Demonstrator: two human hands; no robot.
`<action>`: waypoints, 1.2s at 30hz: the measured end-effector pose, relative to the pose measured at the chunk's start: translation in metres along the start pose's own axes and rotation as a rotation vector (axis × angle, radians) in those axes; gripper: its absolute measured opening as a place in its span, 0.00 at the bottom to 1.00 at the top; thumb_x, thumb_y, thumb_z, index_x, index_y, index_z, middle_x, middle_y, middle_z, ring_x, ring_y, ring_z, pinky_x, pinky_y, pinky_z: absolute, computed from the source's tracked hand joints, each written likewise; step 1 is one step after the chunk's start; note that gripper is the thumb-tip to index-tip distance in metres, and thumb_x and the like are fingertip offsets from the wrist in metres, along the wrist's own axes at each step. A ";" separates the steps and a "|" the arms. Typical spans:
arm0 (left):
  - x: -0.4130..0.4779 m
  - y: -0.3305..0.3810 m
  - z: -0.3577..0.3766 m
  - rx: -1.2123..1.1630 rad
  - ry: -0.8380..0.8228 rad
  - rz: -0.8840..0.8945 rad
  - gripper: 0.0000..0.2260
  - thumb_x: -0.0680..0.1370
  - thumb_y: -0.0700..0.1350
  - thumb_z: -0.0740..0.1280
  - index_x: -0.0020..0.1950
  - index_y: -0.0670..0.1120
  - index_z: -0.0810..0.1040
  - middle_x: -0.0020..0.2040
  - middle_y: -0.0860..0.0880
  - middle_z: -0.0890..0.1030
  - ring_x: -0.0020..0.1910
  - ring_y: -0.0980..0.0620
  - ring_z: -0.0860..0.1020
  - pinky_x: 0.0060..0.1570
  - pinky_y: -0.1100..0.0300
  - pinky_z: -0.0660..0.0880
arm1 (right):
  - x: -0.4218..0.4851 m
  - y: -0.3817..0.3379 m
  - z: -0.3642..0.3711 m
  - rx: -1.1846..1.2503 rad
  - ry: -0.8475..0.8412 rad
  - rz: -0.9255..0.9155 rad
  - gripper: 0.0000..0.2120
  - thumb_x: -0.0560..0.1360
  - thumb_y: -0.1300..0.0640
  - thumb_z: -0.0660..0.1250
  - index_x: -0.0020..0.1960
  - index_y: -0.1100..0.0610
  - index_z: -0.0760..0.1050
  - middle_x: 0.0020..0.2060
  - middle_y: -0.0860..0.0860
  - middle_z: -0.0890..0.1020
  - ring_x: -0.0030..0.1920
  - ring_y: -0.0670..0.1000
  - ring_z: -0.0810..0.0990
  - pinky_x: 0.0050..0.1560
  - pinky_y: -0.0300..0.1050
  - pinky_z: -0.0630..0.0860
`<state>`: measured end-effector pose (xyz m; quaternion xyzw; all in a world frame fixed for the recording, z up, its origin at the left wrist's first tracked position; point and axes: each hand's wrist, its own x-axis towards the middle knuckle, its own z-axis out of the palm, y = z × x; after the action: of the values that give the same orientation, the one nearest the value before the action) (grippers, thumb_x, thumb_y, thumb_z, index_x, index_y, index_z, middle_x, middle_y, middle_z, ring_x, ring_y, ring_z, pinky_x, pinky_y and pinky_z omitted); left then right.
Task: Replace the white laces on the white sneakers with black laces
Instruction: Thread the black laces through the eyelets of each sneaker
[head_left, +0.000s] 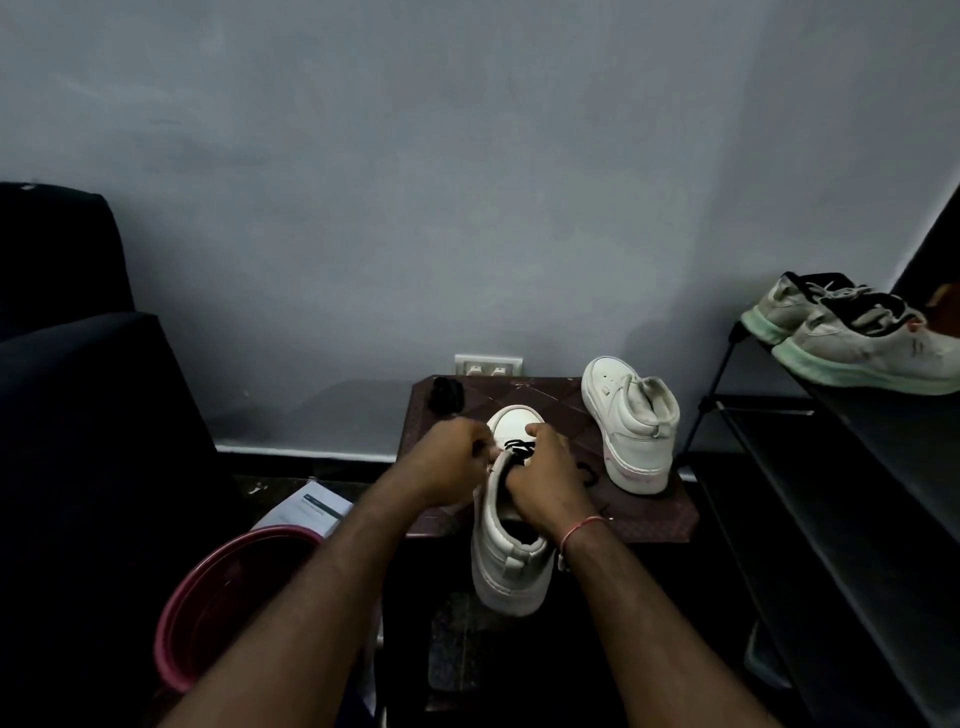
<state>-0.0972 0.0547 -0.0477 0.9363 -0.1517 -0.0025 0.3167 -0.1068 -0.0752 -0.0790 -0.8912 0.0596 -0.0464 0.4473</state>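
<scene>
A white sneaker (506, 551) lies toe-away on the dark brown stool (649, 512), its heel hanging over the near edge. A black lace (519, 447) crosses its lowest eyelets near the toe. My left hand (454, 457) is curled at the sneaker's left side and seems to pinch the lace end. My right hand (543, 473) lies over the tongue with fingers curled on the lace. A second white sneaker (631, 421) stands at the stool's right, heel toward me, without laces showing. A dark bundle (447, 395) sits at the stool's far left corner.
A pink bucket (218, 597) stands at lower left beside a paper (311, 509). A dark chair (78, 389) fills the left side. A black shoe rack (841, 467) on the right carries a worn grey pair (857, 338). A wall socket (488, 365) is behind the stool.
</scene>
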 end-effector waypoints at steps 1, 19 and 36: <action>-0.002 0.006 -0.005 -0.331 0.047 0.027 0.08 0.80 0.39 0.63 0.41 0.45 0.76 0.36 0.51 0.79 0.35 0.56 0.75 0.37 0.63 0.67 | 0.000 0.000 -0.001 -0.002 -0.003 -0.002 0.26 0.72 0.62 0.65 0.70 0.59 0.66 0.68 0.58 0.68 0.68 0.57 0.69 0.68 0.44 0.65; -0.002 -0.020 0.027 -0.111 0.404 -0.351 0.32 0.74 0.48 0.69 0.74 0.42 0.60 0.66 0.39 0.68 0.65 0.39 0.69 0.64 0.49 0.69 | 0.000 0.004 -0.005 0.304 0.046 0.044 0.23 0.70 0.53 0.69 0.64 0.56 0.72 0.58 0.52 0.78 0.60 0.52 0.76 0.61 0.42 0.70; 0.006 -0.011 0.037 -0.105 0.205 -0.164 0.06 0.79 0.45 0.65 0.44 0.44 0.76 0.45 0.46 0.82 0.42 0.51 0.76 0.36 0.65 0.61 | 0.015 0.019 -0.030 -0.163 -0.009 -0.105 0.07 0.75 0.55 0.69 0.39 0.54 0.77 0.41 0.51 0.84 0.42 0.50 0.80 0.44 0.42 0.72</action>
<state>-0.0924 0.0391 -0.0832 0.9231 -0.0413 0.0591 0.3777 -0.0977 -0.1123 -0.0757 -0.9268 0.0146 -0.0609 0.3703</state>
